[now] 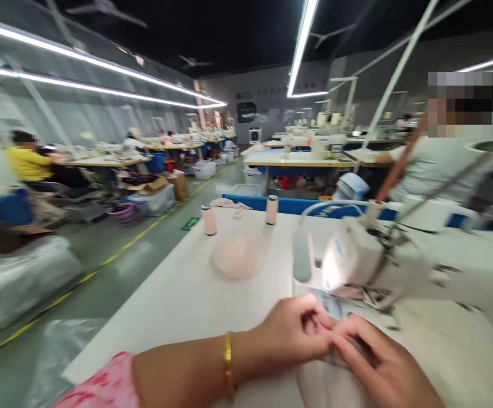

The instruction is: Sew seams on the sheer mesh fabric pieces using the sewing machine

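Observation:
My left hand (293, 331) is curled closed, its thumb and fingertips pressed together. My right hand (385, 360) pinches right beside it, and the fingertips of both hands meet. A pale beige piece of fabric (327, 385) hangs below the fingers and appears gripped between them; the pinched edge is blurred. Just beyond the hands is the lit needle area of a white sewing machine (348, 255). A round, pale pink fabric piece (240, 255) lies on the white table (178, 306), to the left of the machine.
Two pink thread spools, a left one (208, 220) and a right one (272, 210), stand at the table's far edge near a strip of pale fabric (229, 204). A person in a light top (437, 170) sits beyond the machine. Plastic-wrapped goods (21, 277) lie left, across the aisle.

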`<state>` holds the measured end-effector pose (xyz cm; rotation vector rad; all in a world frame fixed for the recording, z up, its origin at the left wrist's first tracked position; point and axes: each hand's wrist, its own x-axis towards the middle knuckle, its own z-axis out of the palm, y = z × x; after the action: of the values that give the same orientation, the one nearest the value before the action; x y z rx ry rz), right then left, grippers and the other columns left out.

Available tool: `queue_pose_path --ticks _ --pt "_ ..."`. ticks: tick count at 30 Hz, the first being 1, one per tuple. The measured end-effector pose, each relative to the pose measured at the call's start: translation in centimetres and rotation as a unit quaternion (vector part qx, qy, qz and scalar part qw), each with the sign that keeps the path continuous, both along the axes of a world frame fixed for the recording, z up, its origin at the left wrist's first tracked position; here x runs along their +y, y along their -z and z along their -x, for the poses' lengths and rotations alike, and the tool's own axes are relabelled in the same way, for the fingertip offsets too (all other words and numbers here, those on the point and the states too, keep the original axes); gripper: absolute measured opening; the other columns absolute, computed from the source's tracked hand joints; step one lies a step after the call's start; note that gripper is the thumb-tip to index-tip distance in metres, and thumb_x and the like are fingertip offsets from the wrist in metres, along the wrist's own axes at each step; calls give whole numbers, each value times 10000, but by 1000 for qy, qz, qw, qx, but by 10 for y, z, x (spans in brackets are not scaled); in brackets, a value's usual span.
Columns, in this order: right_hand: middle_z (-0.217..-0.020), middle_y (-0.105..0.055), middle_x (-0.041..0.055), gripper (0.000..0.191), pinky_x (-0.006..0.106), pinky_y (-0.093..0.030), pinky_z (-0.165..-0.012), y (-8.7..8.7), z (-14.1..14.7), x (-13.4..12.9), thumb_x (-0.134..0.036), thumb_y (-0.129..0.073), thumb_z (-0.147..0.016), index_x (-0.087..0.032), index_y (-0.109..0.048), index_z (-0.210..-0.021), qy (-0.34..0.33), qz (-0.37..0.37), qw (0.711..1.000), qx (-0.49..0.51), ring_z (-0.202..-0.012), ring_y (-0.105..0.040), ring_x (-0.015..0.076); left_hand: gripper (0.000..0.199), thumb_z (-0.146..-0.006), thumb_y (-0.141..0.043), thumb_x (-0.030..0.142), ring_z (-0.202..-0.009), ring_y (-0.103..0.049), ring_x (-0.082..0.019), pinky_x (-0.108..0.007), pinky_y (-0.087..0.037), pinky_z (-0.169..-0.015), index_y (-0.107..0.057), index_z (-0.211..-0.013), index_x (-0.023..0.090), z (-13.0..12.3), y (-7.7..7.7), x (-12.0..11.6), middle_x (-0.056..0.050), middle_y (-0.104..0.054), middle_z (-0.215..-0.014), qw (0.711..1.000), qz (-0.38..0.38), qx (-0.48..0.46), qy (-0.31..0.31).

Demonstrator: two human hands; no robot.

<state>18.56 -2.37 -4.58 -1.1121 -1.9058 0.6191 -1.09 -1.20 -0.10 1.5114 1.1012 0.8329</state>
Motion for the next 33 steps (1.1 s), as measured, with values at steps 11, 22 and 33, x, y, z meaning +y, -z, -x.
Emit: queue_pose_path --ticks 11,22,33 --pt "-769 -610 -21 158 278 -402 -694 -37 -4 5 -283 -537 -988 -228 -564 -843 -3 26 999 -27 -720 -561 163 311 -880 -697 459 -565 -468 -108 -211 -385 -527 -551 -790 199 -1 1 19 65 -504 -622 998 32 1 58" --pt "-756 -609 -28 155 287 -375 -674 -40 -3 6 -297 -550 -969 -233 -548 -828 -4 53 999 2 -696 -535 159 315 -858 -718 463 -582 -479 -112 -219 -410 -516 -572 -774 196 -1 1 18 14 -601 -728 998 36 -19 50" --pt "-921 -670 7 169 310 -418 -737 -48 -6 5 -405 -605 -991 -262 -671 -1052 -13 177 984 29 -848 -566 198 287 -851 -720 457 -597 -489 -124 -232 -420 -549 -651 -782 188 0 -2 17 10 -620 -683 997 46 -35 47"
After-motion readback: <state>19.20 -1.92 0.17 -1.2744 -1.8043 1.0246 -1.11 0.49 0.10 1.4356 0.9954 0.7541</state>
